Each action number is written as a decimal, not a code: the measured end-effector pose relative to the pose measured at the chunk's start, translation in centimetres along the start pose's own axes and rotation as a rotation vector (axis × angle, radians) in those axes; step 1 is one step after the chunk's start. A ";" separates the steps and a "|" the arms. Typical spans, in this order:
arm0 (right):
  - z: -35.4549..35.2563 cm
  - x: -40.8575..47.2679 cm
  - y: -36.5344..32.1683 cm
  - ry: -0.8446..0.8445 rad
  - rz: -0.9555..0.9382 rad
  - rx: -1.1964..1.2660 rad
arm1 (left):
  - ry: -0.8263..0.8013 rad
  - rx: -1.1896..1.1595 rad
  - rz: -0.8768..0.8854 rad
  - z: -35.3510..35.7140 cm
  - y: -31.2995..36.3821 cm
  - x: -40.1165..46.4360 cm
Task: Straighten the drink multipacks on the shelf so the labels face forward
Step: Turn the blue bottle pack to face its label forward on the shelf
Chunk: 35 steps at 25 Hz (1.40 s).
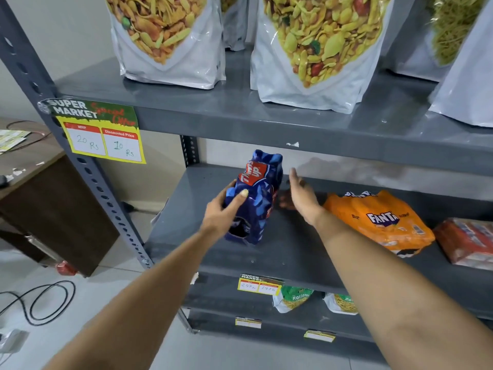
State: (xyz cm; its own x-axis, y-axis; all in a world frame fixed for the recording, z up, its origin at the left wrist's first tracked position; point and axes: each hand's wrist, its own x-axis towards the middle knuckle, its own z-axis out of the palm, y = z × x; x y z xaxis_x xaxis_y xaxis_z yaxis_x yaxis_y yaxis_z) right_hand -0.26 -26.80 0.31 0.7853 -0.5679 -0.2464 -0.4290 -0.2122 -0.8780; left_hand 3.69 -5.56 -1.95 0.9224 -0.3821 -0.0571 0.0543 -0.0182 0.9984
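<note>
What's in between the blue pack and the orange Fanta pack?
The right hand, open, above bare grey shelf, between the blue pack and the Fanta pack, seen in the head view.

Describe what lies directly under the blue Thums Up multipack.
The Thums Up multipack, gripped by the left hand, stands on the bare grey middle shelf. Its base hides the contact patch; nothing else shows beneath.

small shop: grey steel shelf [266, 121] w/ price tag [102, 134], snack bags [170, 49], drink multipacks [381, 220].
</note>
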 end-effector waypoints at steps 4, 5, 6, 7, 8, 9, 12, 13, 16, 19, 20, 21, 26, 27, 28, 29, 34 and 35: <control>-0.2 2.4 -2.9 -0.078 -0.184 -0.024 | 0.025 0.048 -0.116 -3.7 1.5 3.0; -0.1 2.7 -2.9 -0.109 -0.187 -0.021 | 0.086 0.052 -0.118 -4.1 1.8 3.7; 0.2 2.7 -2.7 -0.120 -0.188 -0.025 | 0.141 0.040 -0.133 -4.2 2.1 4.3; 0.5 2.4 -2.4 -0.109 -0.192 -0.052 | 0.173 0.014 -0.168 -4.1 2.5 4.9; 0.7 2.0 -2.0 -0.089 -0.203 -0.093 | 0.186 -0.004 -0.218 -4.0 3.1 5.3; 0.8 1.5 -1.7 -0.065 -0.221 -0.150 | 0.180 -0.010 -0.265 -3.9 3.5 5.6; 0.4 0.1 -1.0 -0.021 -0.296 -0.318 | 0.144 0.018 -0.321 -3.9 4.0 5.8; 0.4 -0.4 -0.9 -0.009 -0.307 -0.360 | 0.134 0.028 -0.327 -4.1 4.0 5.6; 0.6 -2.6 -0.1 0.017 -0.340 -0.423 | 0.095 0.039 -0.340 -4.6 3.9 4.6; 0.9 -5.0 0.9 0.033 -0.385 -0.433 | 0.073 0.043 -0.352 -5.4 3.6 3.0; 1.0 -5.9 1.1 0.044 -0.384 -0.442 | 0.071 0.060 -0.349 -5.6 3.4 2.6; 1.2 -6.7 1.2 0.055 -0.375 -0.457 | 0.070 0.081 -0.332 -5.7 3.2 2.2; 1.9 -10.1 2.0 0.121 -0.358 -0.468 | 0.071 0.259 -0.218 -5.8 3.9 1.5; 1.9 -10.5 2.0 0.111 -0.355 -0.443 | 0.074 0.272 -0.227 -5.7 4.2 1.3; 1.7 -10.7 2.1 0.081 -0.348 -0.410 | 0.082 0.286 -0.235 -5.6 4.3 1.2; 1.4 -11.0 2.3 0.032 -0.345 -0.384 | 0.091 0.312 -0.246 -5.4 4.5 1.0; -4.6 -10.1 5.0 0.032 -0.455 -0.604 | 0.176 1.044 -0.037 -3.3 6.8 -0.2; -6.7 -9.3 5.7 0.118 -0.467 -0.683 | 0.206 1.153 0.065 -2.0 7.4 -0.6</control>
State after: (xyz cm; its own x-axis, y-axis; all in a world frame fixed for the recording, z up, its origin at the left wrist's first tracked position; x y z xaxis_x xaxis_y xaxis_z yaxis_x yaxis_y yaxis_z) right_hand -12.98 -28.08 0.31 0.9138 -0.3735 0.1594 -0.2770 -0.8603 -0.4280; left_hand 4.32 -3.65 5.50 0.9609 -0.2581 0.0999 -0.2762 -0.8712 0.4058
